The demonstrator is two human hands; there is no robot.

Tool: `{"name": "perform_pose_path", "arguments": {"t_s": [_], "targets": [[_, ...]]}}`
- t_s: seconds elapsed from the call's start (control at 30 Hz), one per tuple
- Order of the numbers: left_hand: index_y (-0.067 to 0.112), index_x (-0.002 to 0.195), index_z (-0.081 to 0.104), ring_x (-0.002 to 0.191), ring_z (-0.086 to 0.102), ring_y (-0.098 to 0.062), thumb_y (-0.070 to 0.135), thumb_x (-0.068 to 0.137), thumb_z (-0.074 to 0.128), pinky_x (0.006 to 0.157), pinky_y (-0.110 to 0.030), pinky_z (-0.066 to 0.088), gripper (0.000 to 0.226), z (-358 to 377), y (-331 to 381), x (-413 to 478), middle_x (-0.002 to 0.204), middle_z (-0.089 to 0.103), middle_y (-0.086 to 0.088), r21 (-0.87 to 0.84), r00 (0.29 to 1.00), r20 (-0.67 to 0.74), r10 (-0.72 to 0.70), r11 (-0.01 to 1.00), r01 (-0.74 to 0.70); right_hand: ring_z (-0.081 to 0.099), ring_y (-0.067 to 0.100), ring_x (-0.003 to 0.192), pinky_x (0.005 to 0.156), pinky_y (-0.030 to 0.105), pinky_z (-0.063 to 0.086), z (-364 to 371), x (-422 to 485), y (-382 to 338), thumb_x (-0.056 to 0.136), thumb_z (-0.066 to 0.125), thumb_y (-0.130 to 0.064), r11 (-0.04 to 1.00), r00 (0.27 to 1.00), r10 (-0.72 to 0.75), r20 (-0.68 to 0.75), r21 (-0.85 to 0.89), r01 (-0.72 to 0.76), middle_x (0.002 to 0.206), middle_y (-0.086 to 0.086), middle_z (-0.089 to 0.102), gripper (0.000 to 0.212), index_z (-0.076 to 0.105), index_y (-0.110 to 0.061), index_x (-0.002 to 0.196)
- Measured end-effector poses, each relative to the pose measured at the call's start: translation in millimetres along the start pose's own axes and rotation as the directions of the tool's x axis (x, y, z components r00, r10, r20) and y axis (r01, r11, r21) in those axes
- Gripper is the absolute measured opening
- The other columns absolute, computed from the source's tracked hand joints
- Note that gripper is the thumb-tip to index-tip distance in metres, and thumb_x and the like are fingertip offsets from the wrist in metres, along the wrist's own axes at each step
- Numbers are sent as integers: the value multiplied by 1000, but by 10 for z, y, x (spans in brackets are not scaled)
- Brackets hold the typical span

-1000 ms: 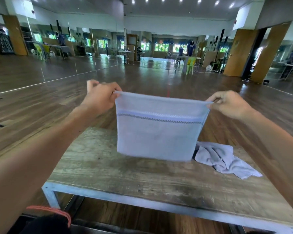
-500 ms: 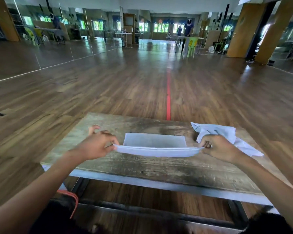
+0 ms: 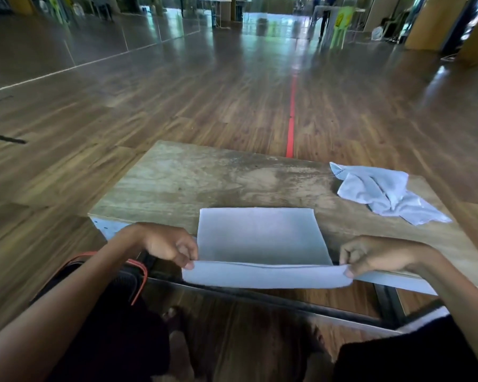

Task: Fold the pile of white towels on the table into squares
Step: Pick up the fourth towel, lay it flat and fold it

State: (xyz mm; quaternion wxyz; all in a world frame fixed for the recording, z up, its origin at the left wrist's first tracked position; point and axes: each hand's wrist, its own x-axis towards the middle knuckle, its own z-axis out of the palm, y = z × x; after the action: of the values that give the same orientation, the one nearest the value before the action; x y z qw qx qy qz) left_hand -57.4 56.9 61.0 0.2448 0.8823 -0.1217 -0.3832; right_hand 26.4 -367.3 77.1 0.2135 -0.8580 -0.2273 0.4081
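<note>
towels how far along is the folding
Done: no finished square shows on the table. In hand: a flat towel lies at the near edge, its near corners pinched by the left hand and right hand. Left: finishing it, plus the crumpled towel at far right.

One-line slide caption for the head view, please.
Left hand and right hand pinch the near corners of a white towel spread on the wooden table; a crumpled towel lies apart.
</note>
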Motion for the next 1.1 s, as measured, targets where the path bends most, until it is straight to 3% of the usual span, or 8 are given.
{"name": "perform_pose_path", "arguments": {"t_s": [0.1, 0.23, 0.4, 0.57, 0.67, 0.77, 0.9, 1.1], "targets": [[31, 91, 61, 83, 59, -1, 29, 89, 64, 79, -17, 42, 4, -132, -36, 50, 89, 65, 13, -41, 994, -107, -22, 999, 18, 56, 4, 69, 64, 16, 37, -58, 55, 32, 83, 71, -13, 996, 997, -29, -65, 83, 35, 76, -1, 68, 8, 63, -12, 87], [26, 90, 63, 97, 62, -10, 26, 91, 62, 88, -26, 47, 1, -301, -64, 208, 98, 66, 9, -118, 946, -320, -47, 993, 9, 59, 6, 74, 67, 14, 42, -198, 242, 40, 85, 68, -6, 978, 941, -69, -330, 165, 129, 81, -2, 68, 7, 62, -10, 87], [16, 102, 62, 100, 53, -15, 24, 93, 57, 83, -29, 39, 13, -356, -104, 496, 98, 56, 11, 102, 906, -408, -114, 980, 169, 65, 20, 85, 79, 34, 48, -306, 668, 69, 84, 69, -9, 981, 834, -90, -545, 95, 168, 88, 4, 69, 7, 66, -15, 83], [15, 105, 63, 102, 53, -17, 24, 92, 57, 92, -37, 42, 17, -347, -260, 676, 113, 59, 0, 142, 881, -444, -162, 958, 248, 62, 19, 87, 81, 33, 46, -396, 985, 46, 85, 67, -10, 989, 820, -78, -566, 62, 137, 90, 5, 68, 10, 65, -19, 81], [9, 101, 65, 98, 57, -20, 17, 91, 58, 86, -32, 47, 14, -329, -342, 735, 105, 61, -4, 119, 862, -490, -126, 971, 209, 60, 18, 83, 78, 30, 45, -442, 1117, 47, 84, 68, -9, 991, 826, -68, -559, 55, 119, 89, 6, 67, 14, 64, -21, 77], [4, 97, 67, 93, 58, -21, 10, 89, 59, 78, -25, 45, 13, -307, -392, 791, 96, 59, -5, 96, 843, -528, -107, 978, 184, 63, 23, 84, 80, 37, 49, -456, 1270, 90, 82, 70, -13, 995, 837, -40, -546, 52, 81, 88, 7, 69, 13, 66, -24, 76], [2, 97, 68, 98, 61, -23, 7, 88, 61, 77, -24, 44, 13, -303, -442, 858, 104, 66, -10, 76, 816, -567, -113, 979, 189, 64, 20, 82, 75, 33, 50, -466, 1431, 131, 80, 71, -18, 998, 847, -1, -531, 47, 31, 86, 3, 69, 10, 67, -26, 77], [0, 96, 68, 92, 62, -21, 3, 85, 62, 65, -15, 39, 12, -312, -489, 912, 101, 68, -12, 50, 788, -608, -95, 986, 158, 61, 13, 83, 73, 28, 48, -492, 1565, 170, 82, 70, -19, 999, 864, 29, -502, 44, -8, 89, -1, 67, 5, 67, -23, 84]]}}
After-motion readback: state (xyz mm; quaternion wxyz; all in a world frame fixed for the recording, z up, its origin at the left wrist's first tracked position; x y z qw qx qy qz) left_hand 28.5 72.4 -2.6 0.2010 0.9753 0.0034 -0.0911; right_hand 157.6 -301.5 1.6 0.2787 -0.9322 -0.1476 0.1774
